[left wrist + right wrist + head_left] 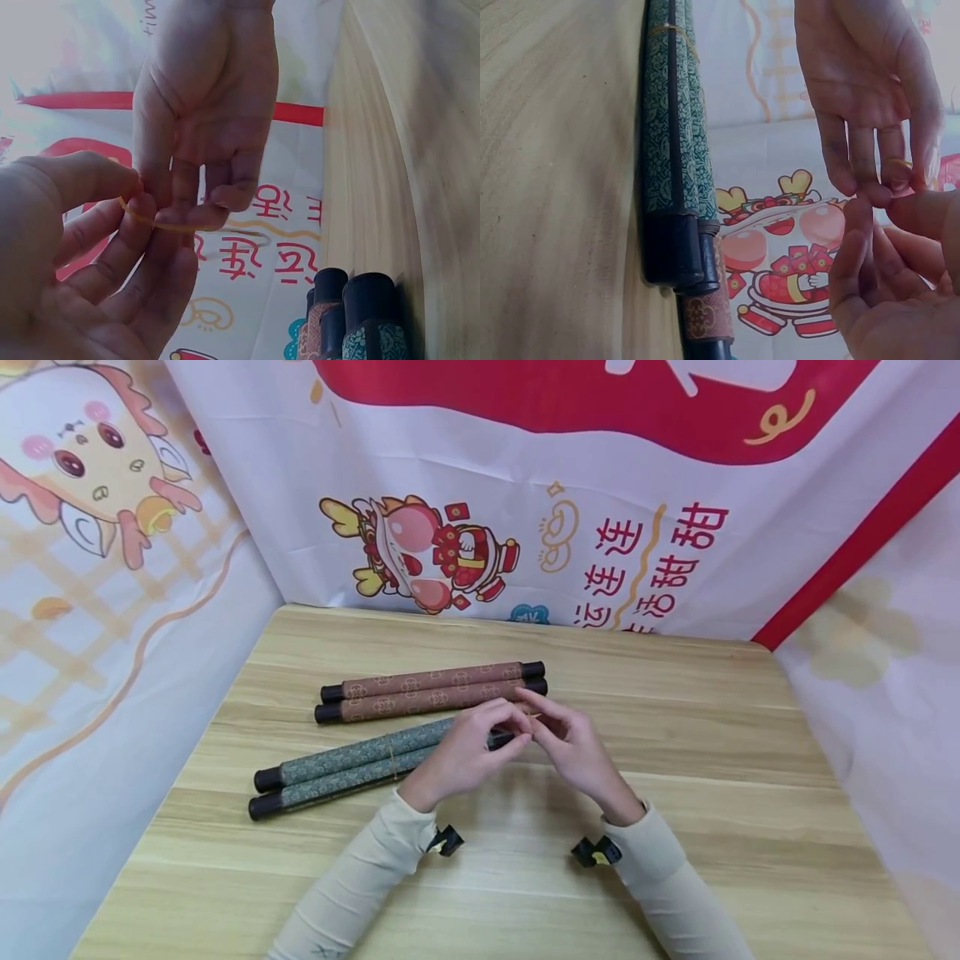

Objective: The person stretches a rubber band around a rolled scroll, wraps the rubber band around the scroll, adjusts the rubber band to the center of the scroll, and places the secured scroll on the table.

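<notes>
Cloth backdrop (480, 460): hung behind the work surface, cartoon print and red lettering all over, probably just there to hide the room.
Wood tabletop (720, 793): flat, and likely roomy enough to lay long stuff out side by side.
Green rolls (337, 760): two, patterned with dark caps, lying snug lengthwise, slightly slanted, right end partly hidden behind the hands in the head view.
Brown rolls (427, 700): also a pair, just behind the green ones and roughly parallel, maybe to keep both sets within easy reach. No tie visible on these.
Left hand (472, 747): thumb and index tip pinching one side of a thin orange band (176, 226), other fingers loosely bent out of the way.
Right hand (577, 752): thumb and fingertips pressed together on the same band, rest curled in. Fingertip-only grip, presumably because of something so skinny.
Tie on the green pair (393, 762): thin, yellowish, wrapped round the middle, likely to stop any rolling apart.
Orange band whereabouts: up off the wood, between both sets of fingertips. Can't tell if closed into a loop.
</notes>
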Tool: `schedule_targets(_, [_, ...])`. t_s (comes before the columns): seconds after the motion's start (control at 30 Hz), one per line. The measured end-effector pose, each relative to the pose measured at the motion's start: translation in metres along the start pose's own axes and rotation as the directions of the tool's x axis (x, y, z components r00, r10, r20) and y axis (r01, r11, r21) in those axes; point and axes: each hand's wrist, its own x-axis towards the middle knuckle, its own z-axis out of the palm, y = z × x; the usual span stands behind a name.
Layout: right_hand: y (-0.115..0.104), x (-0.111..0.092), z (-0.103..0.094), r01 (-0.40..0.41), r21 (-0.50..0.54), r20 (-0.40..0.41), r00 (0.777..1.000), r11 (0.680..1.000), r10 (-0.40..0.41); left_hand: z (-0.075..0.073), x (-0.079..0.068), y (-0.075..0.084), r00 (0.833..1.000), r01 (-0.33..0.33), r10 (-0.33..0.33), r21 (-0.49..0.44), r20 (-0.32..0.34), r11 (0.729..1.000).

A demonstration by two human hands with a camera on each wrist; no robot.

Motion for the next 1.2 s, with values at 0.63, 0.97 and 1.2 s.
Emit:
schedule_targets(0.63, [0.0052, 0.0019, 0.0029, -0.123, 0.214, 0.033, 0.992, 0.969, 0.118, -0.003, 0.0003, 0.0015, 1.0, 0.011, -0.011, -0.041, -0.008, 0.999])
schedule_targets(0.97, [0.0037, 0.0005, 0.0029, -0.115, 0.474, 0.107, 0.992, 0.873, 0.073, 0.002, 0.0004, 0.0029, 0.999, 0.003, -0.004, 0.01, 0.033, 1.0])
schedule_targets(1.2, [0.0072, 0.0052, 0.0044, -0.044, 0.412, -0.109, 0.989, 0.91, 0.097, 0.0054, 0.0004, 0.0008, 0.997, -0.037, 0.036, 0.011, 0.071, 0.999])
